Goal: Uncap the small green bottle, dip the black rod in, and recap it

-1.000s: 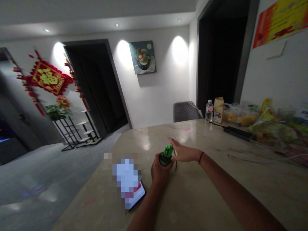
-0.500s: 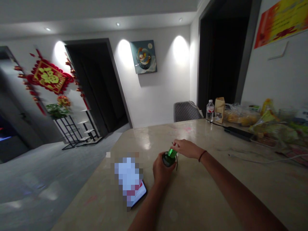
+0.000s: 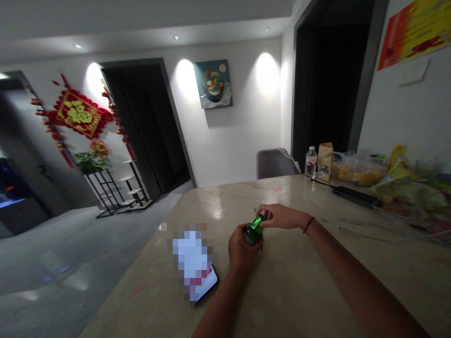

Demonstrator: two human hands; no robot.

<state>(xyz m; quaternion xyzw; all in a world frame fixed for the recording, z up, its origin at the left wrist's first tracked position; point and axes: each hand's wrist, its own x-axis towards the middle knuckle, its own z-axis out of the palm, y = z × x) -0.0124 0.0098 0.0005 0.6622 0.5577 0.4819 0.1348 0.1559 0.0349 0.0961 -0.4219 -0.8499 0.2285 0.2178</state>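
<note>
Near the middle of the table [image 3: 296,272], my left hand [image 3: 241,249] is wrapped round the dark, rounded body of a green bottle [image 3: 253,234]. The bottle's narrower, shiny bright green neck [image 3: 258,223] tilts up to the right. My right hand [image 3: 282,217] has its thumb and fingers bent around the top of that neck, hiding the tip. Thin dark ends poke out above the right fingertips and beside the left fingers; what they belong to cannot be made out. A phone [image 3: 207,286] lies left of my left forearm, its screen mostly blurred out.
At the back right stand a water bottle [image 3: 311,162] and a brown paper bag [image 3: 324,162]. Bagged food [image 3: 362,169], a black power strip [image 3: 354,196] and a white cable [image 3: 373,237] lie along the right side. A grey chair [image 3: 276,163] stands beyond the far edge.
The view has shifted slightly. My right hand has moved a little right, its fingers more curled about the neck. The thin dark strip right of the bottle now shows less. My left hand keeps its hold.
</note>
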